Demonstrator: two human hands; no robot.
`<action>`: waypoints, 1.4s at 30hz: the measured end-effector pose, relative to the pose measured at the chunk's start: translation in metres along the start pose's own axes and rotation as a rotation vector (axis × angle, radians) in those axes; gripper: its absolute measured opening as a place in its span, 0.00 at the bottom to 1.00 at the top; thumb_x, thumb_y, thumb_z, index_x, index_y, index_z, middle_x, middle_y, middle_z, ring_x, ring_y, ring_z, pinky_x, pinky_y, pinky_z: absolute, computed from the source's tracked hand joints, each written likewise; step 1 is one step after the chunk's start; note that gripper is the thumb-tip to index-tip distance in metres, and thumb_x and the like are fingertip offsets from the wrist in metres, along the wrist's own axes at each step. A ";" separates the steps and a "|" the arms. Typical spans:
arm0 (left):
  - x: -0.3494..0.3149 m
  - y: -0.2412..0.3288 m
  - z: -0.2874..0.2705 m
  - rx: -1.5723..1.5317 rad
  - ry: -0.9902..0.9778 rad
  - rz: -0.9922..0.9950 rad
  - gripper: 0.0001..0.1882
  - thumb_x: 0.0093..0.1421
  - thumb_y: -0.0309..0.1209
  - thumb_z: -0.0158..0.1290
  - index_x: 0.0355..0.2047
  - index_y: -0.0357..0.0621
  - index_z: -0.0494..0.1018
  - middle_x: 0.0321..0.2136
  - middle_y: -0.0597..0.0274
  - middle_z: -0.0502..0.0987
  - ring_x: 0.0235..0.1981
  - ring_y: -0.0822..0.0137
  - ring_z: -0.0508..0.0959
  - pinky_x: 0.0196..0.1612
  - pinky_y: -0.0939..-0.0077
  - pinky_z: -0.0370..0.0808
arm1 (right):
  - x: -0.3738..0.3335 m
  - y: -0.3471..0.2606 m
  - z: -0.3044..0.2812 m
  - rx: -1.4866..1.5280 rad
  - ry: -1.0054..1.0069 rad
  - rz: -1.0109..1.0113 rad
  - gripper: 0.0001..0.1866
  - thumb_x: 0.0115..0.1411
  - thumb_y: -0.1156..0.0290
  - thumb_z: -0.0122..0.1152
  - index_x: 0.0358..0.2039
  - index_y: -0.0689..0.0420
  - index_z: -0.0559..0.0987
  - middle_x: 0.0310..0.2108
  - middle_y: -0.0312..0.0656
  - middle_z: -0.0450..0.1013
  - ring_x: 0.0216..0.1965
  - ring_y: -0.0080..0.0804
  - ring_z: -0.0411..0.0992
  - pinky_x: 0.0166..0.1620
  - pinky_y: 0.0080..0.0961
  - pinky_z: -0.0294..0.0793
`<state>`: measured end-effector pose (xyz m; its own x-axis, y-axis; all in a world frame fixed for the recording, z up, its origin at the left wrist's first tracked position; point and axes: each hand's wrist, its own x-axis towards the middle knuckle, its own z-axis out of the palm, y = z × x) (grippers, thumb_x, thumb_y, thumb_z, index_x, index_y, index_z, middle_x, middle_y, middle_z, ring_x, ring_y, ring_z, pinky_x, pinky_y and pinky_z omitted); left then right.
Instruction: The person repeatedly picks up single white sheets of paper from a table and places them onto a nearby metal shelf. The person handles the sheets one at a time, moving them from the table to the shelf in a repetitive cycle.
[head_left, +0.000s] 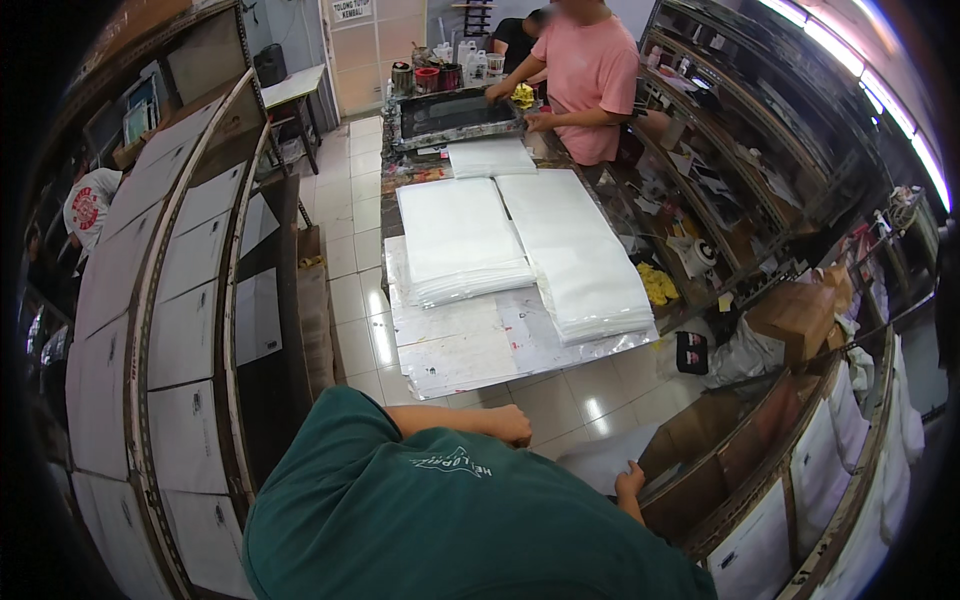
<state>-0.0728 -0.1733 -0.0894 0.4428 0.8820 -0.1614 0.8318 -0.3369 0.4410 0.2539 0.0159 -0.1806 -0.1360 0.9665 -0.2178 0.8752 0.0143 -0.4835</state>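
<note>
My left hand [515,426] is curled into a fist in front of my green shirt, and nothing shows sticking out of it. Lower right, my right hand [629,482] grips the edge of a flat white sheet [605,462], held beside a dark rack shelf. Part of that sheet is hidden by my shirt. Ahead, two neighbouring stacks of white, slightly glossy sheets lie on the worktable [455,345]: a left stack [460,235] and a longer right stack [575,250]. Behind them is a smaller white pile [490,157].
A person in a pink shirt [595,75] handles a dark framed screen [450,117] at the table's far end, near paint cans [427,80]. Tall racks [190,240] with laid-out printed sheets line my left; more racks [760,535] and a cardboard box [795,315] stand right.
</note>
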 end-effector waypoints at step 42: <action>-0.079 -0.327 -0.210 0.314 1.098 -1.333 0.53 0.41 0.41 0.62 0.63 0.59 0.41 0.60 0.56 0.49 0.63 0.54 0.45 0.56 0.55 0.53 | -0.088 -0.107 -0.029 0.054 0.425 -0.285 0.17 0.44 0.82 0.49 0.36 0.63 0.76 0.34 0.52 0.73 0.36 0.48 0.72 0.41 0.33 0.70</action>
<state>-0.4504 -0.0636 -0.0360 -0.8350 0.3340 0.4372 0.4923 0.8084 0.3226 0.1853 -0.0629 -0.0855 -0.1550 0.9451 0.2877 0.8044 0.2898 -0.5187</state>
